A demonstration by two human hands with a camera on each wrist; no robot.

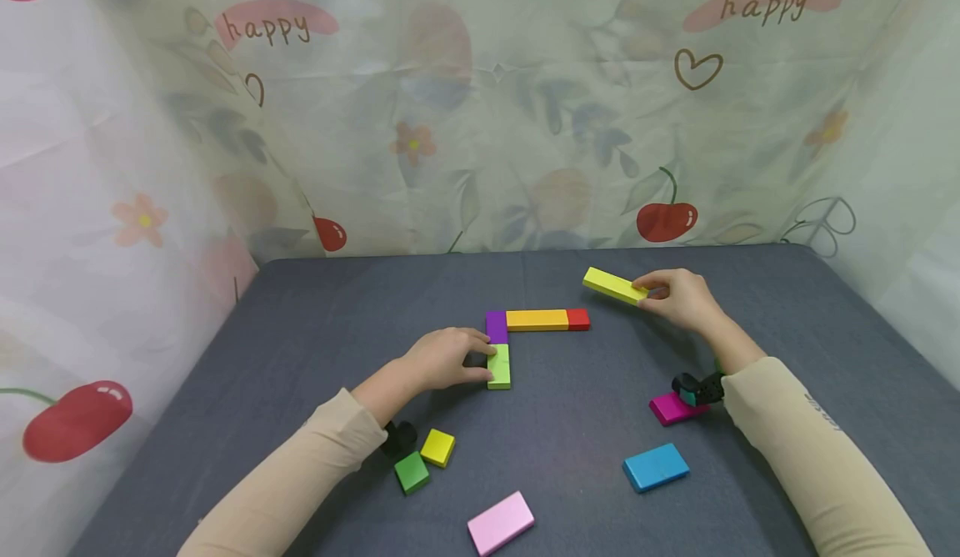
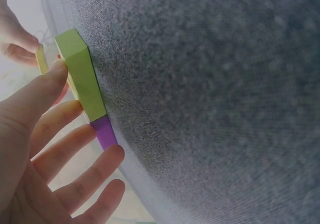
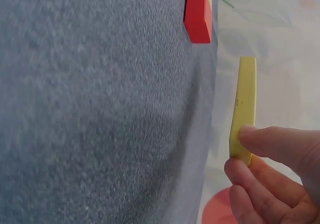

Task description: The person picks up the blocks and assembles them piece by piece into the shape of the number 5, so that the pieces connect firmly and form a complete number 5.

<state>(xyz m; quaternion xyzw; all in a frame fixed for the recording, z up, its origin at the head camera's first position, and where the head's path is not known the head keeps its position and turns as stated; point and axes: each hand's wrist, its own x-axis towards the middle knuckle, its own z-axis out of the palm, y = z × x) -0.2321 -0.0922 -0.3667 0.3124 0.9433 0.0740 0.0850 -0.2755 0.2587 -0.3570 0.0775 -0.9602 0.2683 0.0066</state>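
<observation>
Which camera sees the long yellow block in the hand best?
The head view: it shows the whole long yellow block, pinched at one end by the right hand, above the grey table. The right wrist view shows it close but only edge-on. The left wrist view shows just a sliver.

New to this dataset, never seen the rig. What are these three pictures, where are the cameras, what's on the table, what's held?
No machine here: a person works with bare hands. One camera sits on the head, one on each wrist. From the head view, the left hand touches a lime green block lying on the grey table, joined to a purple block, an orange block and a red block. The right hand pinches a long yellow block by its end. Loose pieces lie nearer the person: a blue block, a pink block and others.
</observation>
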